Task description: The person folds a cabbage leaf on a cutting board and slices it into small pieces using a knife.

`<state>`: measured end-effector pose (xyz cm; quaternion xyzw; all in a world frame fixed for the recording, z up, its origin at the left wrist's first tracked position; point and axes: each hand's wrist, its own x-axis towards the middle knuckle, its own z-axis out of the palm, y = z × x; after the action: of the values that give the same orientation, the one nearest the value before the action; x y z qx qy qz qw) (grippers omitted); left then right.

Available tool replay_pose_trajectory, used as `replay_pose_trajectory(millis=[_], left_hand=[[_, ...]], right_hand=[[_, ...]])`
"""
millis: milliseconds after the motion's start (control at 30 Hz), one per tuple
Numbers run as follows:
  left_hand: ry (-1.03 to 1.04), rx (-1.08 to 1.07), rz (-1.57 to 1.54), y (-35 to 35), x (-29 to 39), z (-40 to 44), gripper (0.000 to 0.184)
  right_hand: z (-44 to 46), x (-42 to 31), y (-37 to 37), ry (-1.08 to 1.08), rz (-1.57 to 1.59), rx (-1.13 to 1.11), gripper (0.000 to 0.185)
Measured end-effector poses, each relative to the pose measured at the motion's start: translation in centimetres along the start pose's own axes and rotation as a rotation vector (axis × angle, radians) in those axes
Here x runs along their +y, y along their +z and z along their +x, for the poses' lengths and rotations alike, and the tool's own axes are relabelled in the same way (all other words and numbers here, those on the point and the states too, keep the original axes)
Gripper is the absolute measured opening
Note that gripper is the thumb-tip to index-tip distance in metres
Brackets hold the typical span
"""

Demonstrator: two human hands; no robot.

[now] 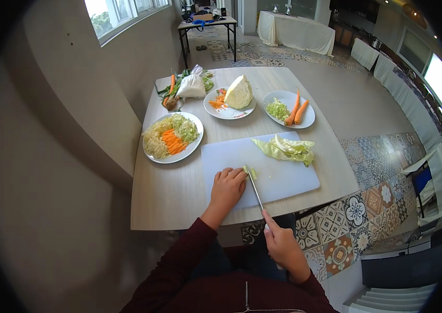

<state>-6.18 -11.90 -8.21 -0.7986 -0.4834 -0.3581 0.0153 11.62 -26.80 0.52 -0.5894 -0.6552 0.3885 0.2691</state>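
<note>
My right hand (282, 244) is closed round the handle of a knife (255, 189), its blade pointing away from me over the white cutting board (221, 151). With fingers curled, my left hand (228, 187) presses a small pale green piece of cabbage (245, 170) to the board, right beside the blade tip. Most of that piece is hidden under my fingers. A thin green sliver (254, 173) lies just right of the blade. Farther back on the board rest loose cabbage leaves (285, 149).
A plate (198, 124) of shredded vegetables stands at left. Behind the board, one plate (230, 116) holds a cut cabbage (240, 93) and carrot shreds; another (309, 115) holds carrots (296, 110) and chopped greens (277, 109). A white bag (192, 86) sits among vegetables at the back left.
</note>
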Motion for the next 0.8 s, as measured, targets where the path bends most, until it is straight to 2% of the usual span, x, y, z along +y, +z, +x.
replay_pose_trajectory(millis=[300,800], left_hand=[[-0.024,-0.021,0.018,0.2,-0.1,-0.2,0.017],[-0.052,-0.036,0.051,0.1,0.1,-0.4,0.021]], right_hand=[[0.0,-0.3,0.1,-0.035,-0.112,0.001,0.051],[6.3,1.2,2.4,-0.044,-0.172,0.081,0.051]])
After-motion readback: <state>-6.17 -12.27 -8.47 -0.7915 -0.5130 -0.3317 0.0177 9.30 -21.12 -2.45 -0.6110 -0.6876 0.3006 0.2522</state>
